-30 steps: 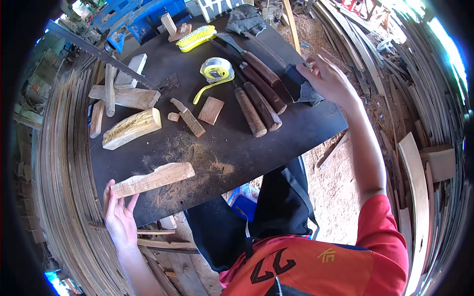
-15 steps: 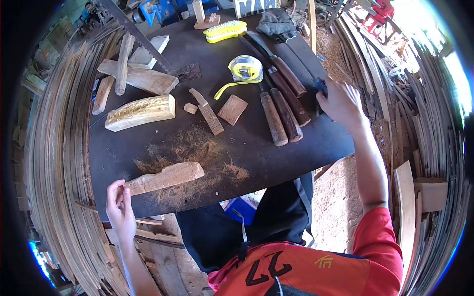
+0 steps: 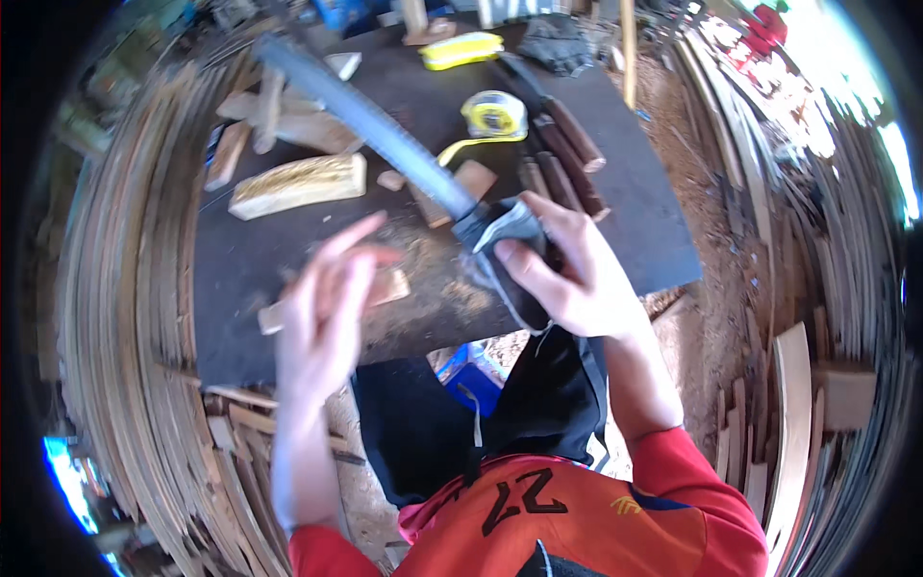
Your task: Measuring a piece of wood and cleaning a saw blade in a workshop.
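Note:
In my right hand (image 3: 567,264) is a handsaw (image 3: 385,130), gripped by its dark handle. Its long grey blade slants up and left across the table. My left hand (image 3: 322,303), blurred by motion, has its fingers apart and holds nothing. Beneath it lies a long carved piece of wood (image 3: 392,287), mostly covered by the fingers; whether they touch it I cannot tell. Sawdust (image 3: 461,293) surrounds that piece on the dark table (image 3: 644,255). Under the blade are a small flat block (image 3: 476,178) and another carved piece, partly hidden.
A pale wood block (image 3: 298,186) and several offcuts lie at the left. Farther back are a yellow tape measure (image 3: 495,115), a yellow brush (image 3: 463,50) and a dark cloth (image 3: 558,46). Wooden-handled tools (image 3: 567,135) lie right of centre. Stacked planks (image 3: 125,288) flank the table.
My right hand has lifted the saw from the table's right edge and swung it to the middle. My left hand has left the wood's end and moved up and right over it.

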Demonstrator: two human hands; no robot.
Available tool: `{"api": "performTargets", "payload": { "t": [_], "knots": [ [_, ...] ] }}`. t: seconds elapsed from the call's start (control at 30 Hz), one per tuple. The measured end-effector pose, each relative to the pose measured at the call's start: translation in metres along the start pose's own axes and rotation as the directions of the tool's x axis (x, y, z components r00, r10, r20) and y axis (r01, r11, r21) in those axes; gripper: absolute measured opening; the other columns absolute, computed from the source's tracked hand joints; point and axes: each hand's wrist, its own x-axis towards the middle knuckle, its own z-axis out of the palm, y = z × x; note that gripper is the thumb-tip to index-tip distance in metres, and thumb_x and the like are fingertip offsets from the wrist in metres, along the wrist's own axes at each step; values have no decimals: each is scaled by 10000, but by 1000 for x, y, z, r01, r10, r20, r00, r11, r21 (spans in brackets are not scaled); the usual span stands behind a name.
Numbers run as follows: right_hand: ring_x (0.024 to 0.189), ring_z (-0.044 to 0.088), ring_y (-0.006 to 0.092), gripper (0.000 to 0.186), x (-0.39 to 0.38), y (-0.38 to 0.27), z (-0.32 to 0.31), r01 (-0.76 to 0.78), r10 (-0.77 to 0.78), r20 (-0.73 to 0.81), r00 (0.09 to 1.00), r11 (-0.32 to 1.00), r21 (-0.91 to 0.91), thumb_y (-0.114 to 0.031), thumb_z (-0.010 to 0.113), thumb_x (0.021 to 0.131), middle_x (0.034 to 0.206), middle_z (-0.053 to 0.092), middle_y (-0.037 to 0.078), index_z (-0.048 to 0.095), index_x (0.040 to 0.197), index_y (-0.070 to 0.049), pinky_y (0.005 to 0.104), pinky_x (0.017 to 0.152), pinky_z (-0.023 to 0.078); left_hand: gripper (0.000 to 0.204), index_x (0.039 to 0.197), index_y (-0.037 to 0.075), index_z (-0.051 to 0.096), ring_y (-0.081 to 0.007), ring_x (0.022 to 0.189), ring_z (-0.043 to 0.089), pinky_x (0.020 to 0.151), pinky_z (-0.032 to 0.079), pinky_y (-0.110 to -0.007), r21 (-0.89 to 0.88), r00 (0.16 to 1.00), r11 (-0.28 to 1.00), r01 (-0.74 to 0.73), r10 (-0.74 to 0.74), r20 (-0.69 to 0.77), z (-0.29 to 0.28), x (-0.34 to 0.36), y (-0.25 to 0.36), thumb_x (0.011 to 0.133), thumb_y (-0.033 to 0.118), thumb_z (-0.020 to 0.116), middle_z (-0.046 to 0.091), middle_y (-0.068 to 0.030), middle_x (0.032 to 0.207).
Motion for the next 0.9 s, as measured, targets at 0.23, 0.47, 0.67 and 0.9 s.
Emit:
{"api": "performTargets", "payload": {
  "t": [0.23, 0.47, 0.67, 0.9],
  "knots": [
    [628, 611, 192, 247, 15, 3, 49, 268, -272, -74, 960, 962, -55, -134, 741, 868, 722, 608, 126, 585, 974, 26, 355, 593, 475, 238, 1195, 34, 676, -131, 1048, 600, 900, 491, -327, -455, 955, 844, -283, 202, -218, 33, 7, -16, 1044, 200, 596, 666, -67, 1139],
    [601, 517, 47, 242, 10, 8, 67, 122, -105, -125, 987, 983, 138, -153, 794, 874, 647, 585, 1, 623, 957, -3, 244, 542, 400, 212, 965, 16, 735, -99, 899, 621, 822, 467, -258, -659, 934, 692, -294, 61, -353, 35, -1, -37, 1020, 204, 656, 679, -29, 945],
    [635, 554, 41, 223, 15, 9, 70, 88, -80, -76, 994, 991, 101, -141, 794, 877, 679, 619, 7, 640, 952, 1, 237, 568, 438, 170, 918, 29, 744, -76, 787, 573, 755, 418, -240, -523, 926, 806, -278, 79, -370, 26, -4, -50, 975, 186, 714, 646, 4, 851],
    [650, 562, 24, 222, 25, 24, 83, 75, -54, -125, 991, 982, 172, -130, 807, 872, 712, 656, -3, 645, 939, 6, 217, 569, 442, 254, 1121, -6, 679, -83, 830, 606, 728, 479, -240, -477, 945, 854, -207, 49, -322, 22, 0, -43, 956, 182, 722, 665, -39, 934]
  ]
}}
